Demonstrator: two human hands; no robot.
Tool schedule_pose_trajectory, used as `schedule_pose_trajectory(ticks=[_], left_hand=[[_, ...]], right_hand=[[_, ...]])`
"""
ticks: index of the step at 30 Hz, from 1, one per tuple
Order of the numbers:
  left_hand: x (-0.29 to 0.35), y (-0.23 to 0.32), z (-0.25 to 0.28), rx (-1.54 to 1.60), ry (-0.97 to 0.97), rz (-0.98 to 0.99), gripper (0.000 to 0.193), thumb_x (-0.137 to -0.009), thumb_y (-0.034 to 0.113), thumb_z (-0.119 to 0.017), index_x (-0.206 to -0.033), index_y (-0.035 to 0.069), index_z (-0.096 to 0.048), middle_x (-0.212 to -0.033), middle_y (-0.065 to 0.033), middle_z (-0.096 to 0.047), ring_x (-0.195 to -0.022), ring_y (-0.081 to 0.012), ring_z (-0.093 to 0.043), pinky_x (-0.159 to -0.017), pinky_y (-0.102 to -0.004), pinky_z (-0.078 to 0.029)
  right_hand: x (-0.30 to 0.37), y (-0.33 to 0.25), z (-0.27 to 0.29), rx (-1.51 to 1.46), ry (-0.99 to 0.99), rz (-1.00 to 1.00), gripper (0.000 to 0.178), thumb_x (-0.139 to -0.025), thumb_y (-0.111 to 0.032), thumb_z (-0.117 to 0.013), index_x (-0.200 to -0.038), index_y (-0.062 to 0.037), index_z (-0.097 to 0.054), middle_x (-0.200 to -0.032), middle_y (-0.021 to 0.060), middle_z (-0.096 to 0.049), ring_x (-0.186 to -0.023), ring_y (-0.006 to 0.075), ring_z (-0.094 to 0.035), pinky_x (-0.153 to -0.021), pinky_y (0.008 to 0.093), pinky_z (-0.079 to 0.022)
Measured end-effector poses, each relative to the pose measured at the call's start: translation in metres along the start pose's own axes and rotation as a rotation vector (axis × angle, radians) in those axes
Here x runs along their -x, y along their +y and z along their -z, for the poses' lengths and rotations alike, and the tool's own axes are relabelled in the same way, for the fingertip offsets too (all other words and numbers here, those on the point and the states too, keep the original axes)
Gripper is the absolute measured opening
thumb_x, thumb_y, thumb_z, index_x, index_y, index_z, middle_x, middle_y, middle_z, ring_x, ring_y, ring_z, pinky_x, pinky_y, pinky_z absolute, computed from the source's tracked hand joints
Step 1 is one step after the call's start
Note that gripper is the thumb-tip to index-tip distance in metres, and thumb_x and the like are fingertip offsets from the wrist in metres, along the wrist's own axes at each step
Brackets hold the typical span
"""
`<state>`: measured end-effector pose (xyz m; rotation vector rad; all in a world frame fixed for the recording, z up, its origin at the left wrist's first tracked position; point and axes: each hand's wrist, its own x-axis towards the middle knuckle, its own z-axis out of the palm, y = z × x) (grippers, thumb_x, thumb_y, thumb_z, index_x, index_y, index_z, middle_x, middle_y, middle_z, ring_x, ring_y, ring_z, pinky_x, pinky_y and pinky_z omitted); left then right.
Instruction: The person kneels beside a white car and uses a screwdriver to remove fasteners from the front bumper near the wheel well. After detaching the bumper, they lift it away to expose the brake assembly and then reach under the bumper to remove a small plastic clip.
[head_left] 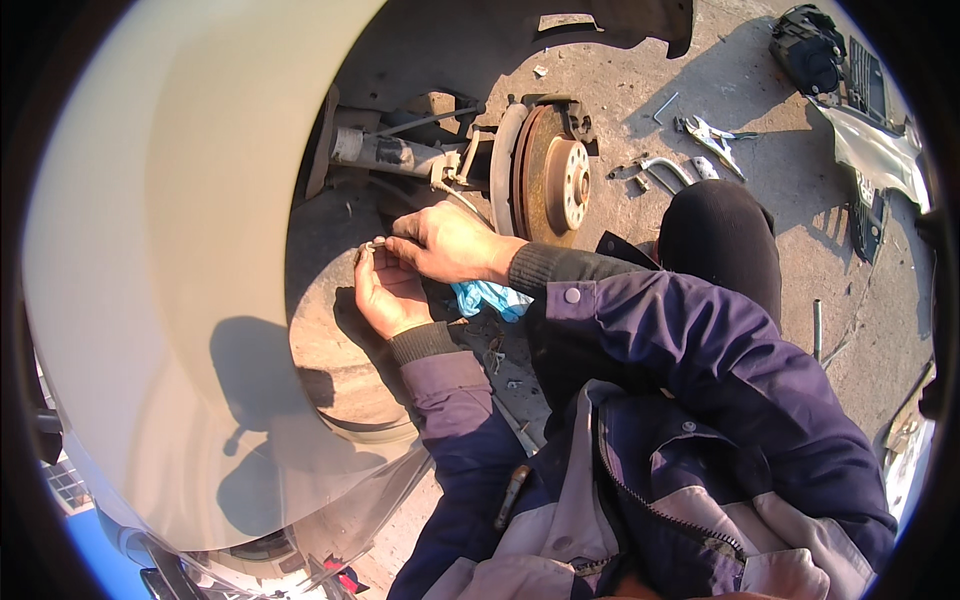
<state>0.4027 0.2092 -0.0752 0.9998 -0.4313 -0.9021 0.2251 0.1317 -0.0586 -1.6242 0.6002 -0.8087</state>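
Observation:
My left hand (388, 297) is raised inside the wheel arch, palm up, with its fingers curled in. Its fingertips meet those of my right hand (452, 243), which reaches across from the right with thumb and fingers bent. Between the two sets of fingertips is a small pale piece (376, 244), too small to tell its kind. Just beyond my right hand stands the rusty brake disc (550, 175) with its hub (570, 188). A shaft (395, 153) and thin rods run from it into the arch. A blue crumpled glove or cloth (490, 300) lies below my right wrist.
A pale car fender (170, 250) curves along the left. Pliers-like tools (712, 145), a hex key (665, 107) and several metal parts lie on the concrete at the right. Farther off are a dark part (808, 50) and body panels (878, 150). My knee (720, 240) is beside the disc.

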Motion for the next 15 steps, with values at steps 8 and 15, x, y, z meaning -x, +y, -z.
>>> schedule_pose_trajectory(ticks=[8,15], left_hand=[[-0.002,-0.003,0.002,0.003,-0.036,0.017,0.022,-0.108,0.022,-0.068,-0.114,0.002,-0.076,-0.113,-0.0098,-0.078,-0.108,-0.0208,-0.074,-0.103,-0.0366,-0.057],[-0.021,0.010,0.028,-0.226,-0.210,0.003,0.022,-0.108,0.022,-0.067,-0.117,0.005,-0.075,-0.116,-0.0111,-0.079,-0.111,-0.0264,-0.073,-0.105,-0.0431,-0.056]], right_hand=[[-0.003,0.008,0.004,0.035,-0.032,-0.006,0.034,-0.107,-0.029,-0.067,-0.110,0.0006,-0.083,-0.097,0.0243,-0.081,-0.094,0.0406,-0.080,-0.088,0.0491,-0.062],[-0.014,0.014,-0.004,-0.194,-0.061,-0.303,0.038,-0.105,-0.035,-0.072,-0.120,-0.0030,-0.084,-0.113,0.0280,-0.081,-0.110,0.0371,-0.080,-0.098,0.0469,-0.061]])
